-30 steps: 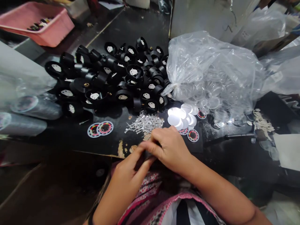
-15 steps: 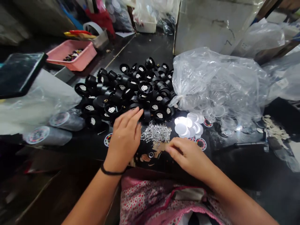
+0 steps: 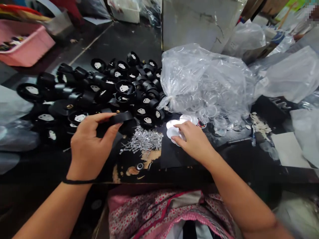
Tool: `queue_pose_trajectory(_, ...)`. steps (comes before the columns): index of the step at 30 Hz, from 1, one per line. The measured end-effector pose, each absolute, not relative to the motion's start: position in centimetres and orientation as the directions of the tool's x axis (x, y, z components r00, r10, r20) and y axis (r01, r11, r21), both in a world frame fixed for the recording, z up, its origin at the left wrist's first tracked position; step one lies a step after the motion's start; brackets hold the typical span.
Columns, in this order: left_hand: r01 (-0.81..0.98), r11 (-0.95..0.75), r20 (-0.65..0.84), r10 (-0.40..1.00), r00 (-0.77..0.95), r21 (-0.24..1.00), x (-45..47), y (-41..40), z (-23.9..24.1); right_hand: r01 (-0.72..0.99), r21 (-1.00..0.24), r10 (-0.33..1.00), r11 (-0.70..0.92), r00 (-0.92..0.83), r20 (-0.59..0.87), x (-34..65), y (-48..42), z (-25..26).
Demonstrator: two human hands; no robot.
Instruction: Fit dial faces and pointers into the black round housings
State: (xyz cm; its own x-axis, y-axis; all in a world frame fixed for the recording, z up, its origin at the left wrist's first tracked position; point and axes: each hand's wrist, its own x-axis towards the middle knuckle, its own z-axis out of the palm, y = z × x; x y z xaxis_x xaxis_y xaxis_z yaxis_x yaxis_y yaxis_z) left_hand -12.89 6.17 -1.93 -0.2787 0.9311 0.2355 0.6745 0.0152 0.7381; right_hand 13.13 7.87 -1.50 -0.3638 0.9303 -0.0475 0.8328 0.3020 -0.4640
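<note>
My left hand [image 3: 91, 142] pinches a round black plastic case [image 3: 122, 117] between thumb and fingers, its side wall facing me. Beyond that hand lies a heap of similar black cases [image 3: 124, 88], many with a white plate inside. My right hand [image 3: 193, 141] reaches over a pile of shiny white discs [image 3: 174, 123], thumb and forefinger apart at the discs. No lifted disc shows in it. Between the hands is a mound of small silvery pin-like pieces [image 3: 144, 139]. Part of a printed dial [image 3: 202, 124] peeks out beside the discs.
A knotted clear bag of transparent round covers [image 3: 206, 83] fills the right side of the table. Behind stands a large grey box [image 3: 199, 25]. A pink tray [image 3: 27, 43] sits at far left. A small metal ring part [image 3: 140, 166] lies near the front edge.
The view has shifted right. My left hand has taken hold of a black case and brought it nearer. My right hand has moved from beside the silvery pieces to the white discs.
</note>
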Motion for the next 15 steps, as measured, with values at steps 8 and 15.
queue_pose_trajectory(8, -0.520, 0.158, -0.331, 0.908, -0.258, 0.840, -6.7, 1.8, -1.3, 0.760, -0.634, 0.964, 0.142, -0.252, -0.086, 13.7, 9.7, -2.5)
queue_pose_trajectory(15, -0.797, 0.351, -0.594, 0.804, -0.013, 0.491, -3.1, 0.1, -2.6, 0.541, -0.779, 0.924, 0.317, -0.361, 0.125, 12.8, 5.6, -1.4)
